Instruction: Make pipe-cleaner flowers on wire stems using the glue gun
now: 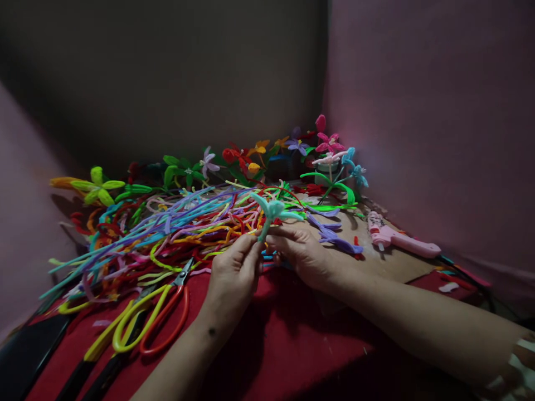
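Note:
Near the middle of the view a pale mint-green pipe cleaner flower (pixel 273 210) stands upright, its petals spread above a thick green stem. My left hand (pixel 235 273) pinches the stem between thumb and fingers. From the other side my right hand (pixel 298 253) is closed at the same stem, fingertips just below the petals. Behind both hands lies a big loose pile of colourful pipe cleaners (pixel 179 223). Purple pipe cleaner petals (pixel 340 240) rest to the right of my right hand.
Red-and-yellow-handled scissors (pixel 165 328) and yellow-and-black pliers (pixel 96 348) lie at the left front on the red cloth (pixel 309 345). A pink glue gun (pixel 403 239) rests on cardboard (pixel 388 267) at right. Finished pipe cleaner flowers (pixel 98 186) line the back.

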### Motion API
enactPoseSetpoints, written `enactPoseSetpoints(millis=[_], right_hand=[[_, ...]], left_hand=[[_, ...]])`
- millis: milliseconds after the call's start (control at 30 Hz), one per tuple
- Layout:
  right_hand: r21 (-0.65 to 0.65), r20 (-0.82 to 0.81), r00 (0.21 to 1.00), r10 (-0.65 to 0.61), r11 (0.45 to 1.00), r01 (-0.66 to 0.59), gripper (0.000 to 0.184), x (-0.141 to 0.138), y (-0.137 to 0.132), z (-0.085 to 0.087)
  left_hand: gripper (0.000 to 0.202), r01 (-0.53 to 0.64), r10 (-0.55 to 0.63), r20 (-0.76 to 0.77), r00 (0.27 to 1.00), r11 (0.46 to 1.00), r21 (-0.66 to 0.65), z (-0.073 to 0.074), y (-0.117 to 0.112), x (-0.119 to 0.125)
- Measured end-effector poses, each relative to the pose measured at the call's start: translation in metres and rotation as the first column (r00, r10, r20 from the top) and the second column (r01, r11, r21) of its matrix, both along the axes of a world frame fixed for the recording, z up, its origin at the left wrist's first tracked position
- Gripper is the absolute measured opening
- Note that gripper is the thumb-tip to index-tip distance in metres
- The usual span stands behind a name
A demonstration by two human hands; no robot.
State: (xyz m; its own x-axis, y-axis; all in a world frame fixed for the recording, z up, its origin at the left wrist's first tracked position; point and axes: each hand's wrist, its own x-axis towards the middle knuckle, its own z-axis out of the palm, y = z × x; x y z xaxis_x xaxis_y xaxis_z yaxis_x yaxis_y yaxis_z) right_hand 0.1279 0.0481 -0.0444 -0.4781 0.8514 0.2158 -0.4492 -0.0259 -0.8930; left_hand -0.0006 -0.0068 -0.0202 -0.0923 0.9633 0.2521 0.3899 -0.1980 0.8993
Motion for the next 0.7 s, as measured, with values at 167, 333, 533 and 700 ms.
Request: enactPoseSetpoints(millis=[167, 333, 533, 700], right_hand=[[0.015, -0.051, 0.998, 0.042, 0.999, -0.041, 0.015, 0.001, -0.001, 0.005], [-0.043, -0.114, 0.990, 0.088, 0.995, -0.094, 0.009, 0.000, 0.002, 0.004], [-0.128, -0.114, 0.983, 0.146, 0.979, -0.160, 0.010, 0.000, 0.004, 0.002], [-0.049, -0.060, 0.998, 0.003, 0.999, -0.006, 0.016, -0.001, 0.002, 0.002]], left_hand=[[0.021, 0.272, -0.148, 0.471, 0.870, 0.940, -0.206, 0.011, 0.001, 0.000], [0.015, 0.426, -0.172, 0.701, 0.692, 0.881, -0.205, 0.006, 0.005, -0.004], [0.015, 0.560, -0.212, 0.770, 0.602, 0.800, -0.218, 0.004, 0.007, -0.012], [0.021, 0.289, -0.156, 0.424, 0.892, 0.919, -0.269, 0.004, 0.006, -0.005]])
